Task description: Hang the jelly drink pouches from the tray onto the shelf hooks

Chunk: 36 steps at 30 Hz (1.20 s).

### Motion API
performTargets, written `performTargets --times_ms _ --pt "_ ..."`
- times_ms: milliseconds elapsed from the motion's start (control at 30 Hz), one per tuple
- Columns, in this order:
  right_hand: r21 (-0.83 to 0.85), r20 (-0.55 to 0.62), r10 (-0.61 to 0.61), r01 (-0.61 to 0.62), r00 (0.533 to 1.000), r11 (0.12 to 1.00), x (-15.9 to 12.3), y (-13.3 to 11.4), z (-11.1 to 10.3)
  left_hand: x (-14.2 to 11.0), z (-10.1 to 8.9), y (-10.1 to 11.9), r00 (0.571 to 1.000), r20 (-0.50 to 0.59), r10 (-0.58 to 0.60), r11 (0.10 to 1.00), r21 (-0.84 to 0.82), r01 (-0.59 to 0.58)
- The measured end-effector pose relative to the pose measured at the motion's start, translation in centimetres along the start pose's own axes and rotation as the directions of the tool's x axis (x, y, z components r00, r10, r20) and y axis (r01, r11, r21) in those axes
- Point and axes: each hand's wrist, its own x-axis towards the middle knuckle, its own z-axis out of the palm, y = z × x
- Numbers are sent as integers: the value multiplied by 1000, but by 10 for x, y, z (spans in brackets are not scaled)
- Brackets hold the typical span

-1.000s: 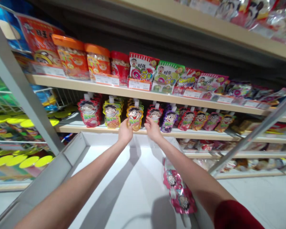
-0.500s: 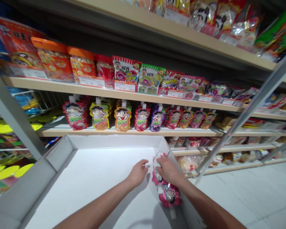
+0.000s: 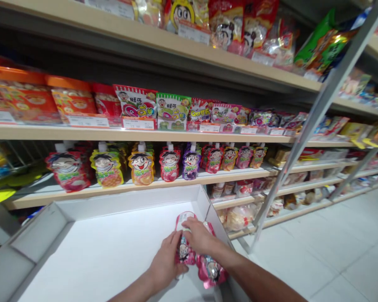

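Note:
A pink jelly pouch [image 3: 183,252] is gripped between my two hands above the right side of a white open box [image 3: 91,256]. My left hand [image 3: 165,261] holds its left edge, thumb low and fingers along the side. Across its upper part, my right hand [image 3: 200,237] has its fingers curled on the front. The pouch's cartoon face appears upside down, with its broad base towards the shelf. Another pink pouch [image 3: 211,270] lies by the box's right wall, partly hidden by my right wrist.
Spouted pouches in red [image 3: 69,172], yellow [image 3: 107,170], orange [image 3: 141,167] and purple [image 3: 191,163] stand in rows on the shelf behind the box. Gummy bags [image 3: 173,111] and orange-lidded jars [image 3: 71,98] fill the shelf above. A slanting metal post [image 3: 302,138] rises at right.
My left hand has moved onto the pouch, which my right hand has lifted leftward, away from the one beside it. The camera view has shifted right and closer to the shelf.

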Motion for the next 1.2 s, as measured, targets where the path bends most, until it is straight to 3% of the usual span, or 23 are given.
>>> performTargets --times_ms 200,333,533,733,800,900,1000,1100,1200 --pt "-21 52 -148 149 988 989 4 5 3 -2 4 7 998 52 -26 917 398 4" --pt "-99 75 -171 178 982 979 -2 5 2 -4 -11 0 1000 15 11 896 443 -17" --pt "-166 15 -247 246 969 955 -9 -5 7 -10 -61 13 998 -52 22 977 211 -11" --pt "-59 -68 -288 285 955 957 -2 -30 7 -22 -102 25 986 -162 -51 997 45 59" --pt "-28 -91 -254 252 963 967 -2 -38 9 -26 -106 18 957 -284 -49 999 -20 45" --pt "77 -156 -173 187 973 979 -5 -48 15 -31 -104 5 879 -476 -11 991 -121 -53" --pt "192 -183 -98 133 978 972 -7 -53 22 -32 -100 -5 834 -550 -39 945 -291 -148" --pt "276 -149 -21 62 989 959 -5 -50 27 -29 -96 -12 833 -550 -60 887 -412 -208" --pt "420 -96 63 -17 993 907 0 -41 30 -26 -92 -16 883 -467 -51 851 -482 -207"
